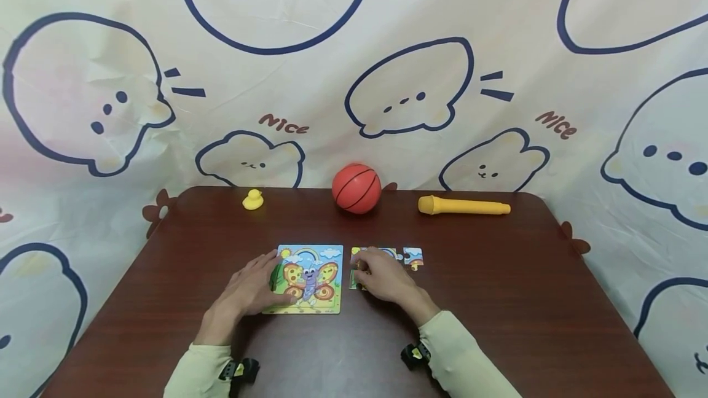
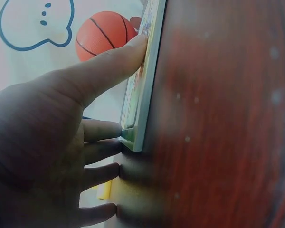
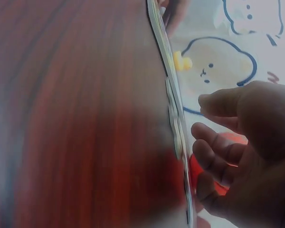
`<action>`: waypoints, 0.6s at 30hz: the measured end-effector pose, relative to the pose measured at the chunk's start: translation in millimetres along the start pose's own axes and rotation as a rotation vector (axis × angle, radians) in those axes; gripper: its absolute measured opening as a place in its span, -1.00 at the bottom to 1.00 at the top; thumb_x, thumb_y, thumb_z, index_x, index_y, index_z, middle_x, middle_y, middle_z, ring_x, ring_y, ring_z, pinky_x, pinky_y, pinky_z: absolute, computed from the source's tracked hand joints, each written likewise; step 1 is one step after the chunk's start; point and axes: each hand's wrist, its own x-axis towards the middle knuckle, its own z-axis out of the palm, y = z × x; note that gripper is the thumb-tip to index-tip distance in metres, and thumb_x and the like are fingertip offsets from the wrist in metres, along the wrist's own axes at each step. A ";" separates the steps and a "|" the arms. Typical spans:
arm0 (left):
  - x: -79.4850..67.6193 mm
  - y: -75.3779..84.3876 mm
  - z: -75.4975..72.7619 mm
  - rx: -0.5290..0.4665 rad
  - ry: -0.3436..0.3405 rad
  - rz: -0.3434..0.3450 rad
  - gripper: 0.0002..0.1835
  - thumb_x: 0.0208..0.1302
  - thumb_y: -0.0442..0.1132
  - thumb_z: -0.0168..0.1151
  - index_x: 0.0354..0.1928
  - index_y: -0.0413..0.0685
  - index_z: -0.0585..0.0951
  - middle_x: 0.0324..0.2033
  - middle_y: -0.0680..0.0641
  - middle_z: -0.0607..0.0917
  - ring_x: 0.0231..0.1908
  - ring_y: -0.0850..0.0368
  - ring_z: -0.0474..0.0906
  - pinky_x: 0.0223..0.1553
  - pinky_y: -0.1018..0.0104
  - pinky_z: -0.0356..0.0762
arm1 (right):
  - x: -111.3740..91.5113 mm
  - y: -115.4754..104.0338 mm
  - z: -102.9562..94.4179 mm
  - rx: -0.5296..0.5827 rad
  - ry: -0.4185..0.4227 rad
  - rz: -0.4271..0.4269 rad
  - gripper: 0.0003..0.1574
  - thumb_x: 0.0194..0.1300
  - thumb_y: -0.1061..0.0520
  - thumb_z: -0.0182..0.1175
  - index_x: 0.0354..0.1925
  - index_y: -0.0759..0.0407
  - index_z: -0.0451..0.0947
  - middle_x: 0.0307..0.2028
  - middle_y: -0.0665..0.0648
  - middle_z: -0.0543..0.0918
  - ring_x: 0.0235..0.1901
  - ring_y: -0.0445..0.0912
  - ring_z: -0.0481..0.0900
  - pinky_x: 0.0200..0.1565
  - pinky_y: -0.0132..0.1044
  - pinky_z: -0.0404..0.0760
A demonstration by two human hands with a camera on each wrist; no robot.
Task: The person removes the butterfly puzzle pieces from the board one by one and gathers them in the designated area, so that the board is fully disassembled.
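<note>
A butterfly jigsaw puzzle [image 1: 311, 281] lies on the table, its picture filled in. My left hand [image 1: 247, 287] rests at its left side, thumb over the lower part and fingertips by the left edge; the left wrist view shows the thumb on the face and the other fingers straight. To the right lie several loose joined pieces [image 1: 391, 252], and one more piece [image 1: 413, 257] sits at their right end. Over these pieces hovers my right hand [image 1: 387, 275], partly hiding them. Its fingers [image 3: 218, 147] bend loosely with nothing between them and the thumb.
Along the back of the brown table [image 1: 310, 361] stand a yellow rubber duck [image 1: 253, 200], a red toy basketball [image 1: 356, 188] and a yellow toy microphone [image 1: 463, 206]. A printed cloth [image 1: 310, 91] hangs behind the table and at both sides.
</note>
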 end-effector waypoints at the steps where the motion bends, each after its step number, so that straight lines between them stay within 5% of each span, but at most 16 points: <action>1: 0.1 0.6 -0.3 -0.002 0.000 -0.001 0.14 -0.14 0.35 0.41 0.44 -0.11 0.24 0.47 -0.24 0.18 0.43 -0.30 0.06 0.30 -0.42 0.05 | 1.3 -2.3 1.4 -0.010 -0.004 -0.007 -0.77 0.30 0.06 0.22 -0.06 -0.04 0.63 -0.30 -0.09 0.54 -0.32 -0.22 0.47 -0.24 -0.32 0.52; 18: -1.4 -0.7 0.0 -0.015 -0.010 -0.013 0.16 -0.16 0.35 0.43 0.44 -0.12 0.24 0.47 -0.24 0.17 0.43 -0.33 0.06 0.32 -0.42 0.03 | 25.1 -41.8 24.1 -0.177 -0.098 -0.074 -0.60 0.26 -0.06 0.25 0.06 -0.09 0.63 -0.12 -0.03 0.54 -0.13 -0.16 0.41 -0.11 -0.29 0.49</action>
